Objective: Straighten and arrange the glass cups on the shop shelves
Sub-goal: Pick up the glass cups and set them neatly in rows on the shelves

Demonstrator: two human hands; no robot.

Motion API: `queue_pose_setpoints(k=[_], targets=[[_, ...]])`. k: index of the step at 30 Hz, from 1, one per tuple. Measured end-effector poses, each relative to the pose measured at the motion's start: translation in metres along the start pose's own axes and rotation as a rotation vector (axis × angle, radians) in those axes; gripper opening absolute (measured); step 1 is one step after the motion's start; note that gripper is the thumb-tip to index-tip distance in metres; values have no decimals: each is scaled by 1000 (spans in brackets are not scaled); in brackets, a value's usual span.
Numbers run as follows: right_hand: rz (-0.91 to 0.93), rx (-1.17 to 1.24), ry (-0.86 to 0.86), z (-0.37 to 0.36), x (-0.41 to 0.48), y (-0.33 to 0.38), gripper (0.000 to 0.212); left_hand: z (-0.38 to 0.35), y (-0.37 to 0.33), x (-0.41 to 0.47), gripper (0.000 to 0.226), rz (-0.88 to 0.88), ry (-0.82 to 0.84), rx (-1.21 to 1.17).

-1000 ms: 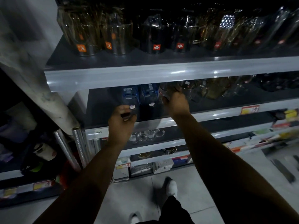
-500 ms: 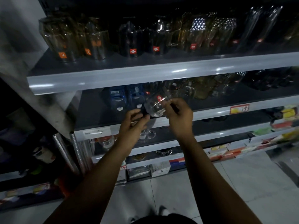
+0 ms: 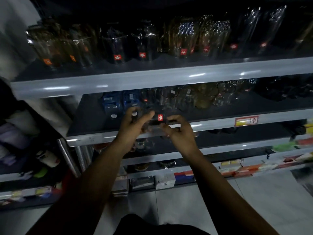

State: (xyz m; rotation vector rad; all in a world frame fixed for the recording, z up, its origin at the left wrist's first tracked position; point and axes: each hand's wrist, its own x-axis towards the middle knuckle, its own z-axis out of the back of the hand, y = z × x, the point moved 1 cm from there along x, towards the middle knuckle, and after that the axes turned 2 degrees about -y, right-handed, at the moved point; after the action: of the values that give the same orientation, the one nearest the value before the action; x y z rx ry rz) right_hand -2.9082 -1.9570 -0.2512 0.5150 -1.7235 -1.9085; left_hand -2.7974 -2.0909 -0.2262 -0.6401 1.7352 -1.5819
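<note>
Watching from the aisle, I saw 1 clear glass cup [image 3: 155,127], marked by a red diamond label [image 3: 160,117], held at the front of the 2nd shelf [image 3: 211,123], over its pale edge. The light was too dim for me to tell whether its base touched the shelf or hung just clear of it. The left hand [image 3: 133,128] wrapped the cup's left side, 1 finger reaching up along the glass. The right hand [image 3: 179,133] pinched the right side with curled fingers, so the cup lay between the 2 hands and both gripped it.

Just behind it stood a row of clear glasses [image 3: 169,97], with 2 blue boxes [image 3: 112,104] to their left and amber glassware [image 3: 203,96] to their right. Taller wrapped cups [image 3: 116,46] lined the top shelf [image 3: 152,78] above.

To my eye this was the straightening step for 1 cup. The next move seemed to call for setting it upright in line with that row, label facing out, without knocking its close neighbours.
</note>
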Motion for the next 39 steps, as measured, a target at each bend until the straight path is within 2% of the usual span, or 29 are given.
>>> queue_pose_setpoints(k=[3, 7, 11, 13, 17, 21, 25, 27, 32, 35, 39], targets=[[119, -231, -6, 12, 4, -4, 55, 13, -19, 6, 55, -175, 27, 282], [237, -378, 175, 12, 9, 6, 75, 21, -38, 17, 64, -277, 174, 498], [290, -380, 266, -3, 14, 8, 76, 21, -41, 30, 67, -315, 364, 631], [263, -398, 270, -7, 17, 4, 82, 19, -38, 32, 68, -330, 386, 659], [263, -364, 228, -13, 25, 3, 71, 15, -30, 34, 76, -340, 324, 599], [268, -330, 134, -25, 38, -1, 67, 13, -17, 36, 85, -279, 85, 465], [215, -374, 44, -36, 56, -10, 67, 12, 8, 39, 67, -116, -90, 336], [187, -391, 27, -40, 64, -15, 66, 9, 17, 38, 55, -68, -79, 274], [134, -411, 31, -54, 75, -25, 65, 3, 24, 42, 32, -72, -43, 274], [96, -434, 5, -58, 75, -28, 67, 4, 28, 48, 37, -70, -60, 286], [108, -437, 57, -58, 80, -28, 66, 6, 31, 49, 38, -82, -61, 301]])
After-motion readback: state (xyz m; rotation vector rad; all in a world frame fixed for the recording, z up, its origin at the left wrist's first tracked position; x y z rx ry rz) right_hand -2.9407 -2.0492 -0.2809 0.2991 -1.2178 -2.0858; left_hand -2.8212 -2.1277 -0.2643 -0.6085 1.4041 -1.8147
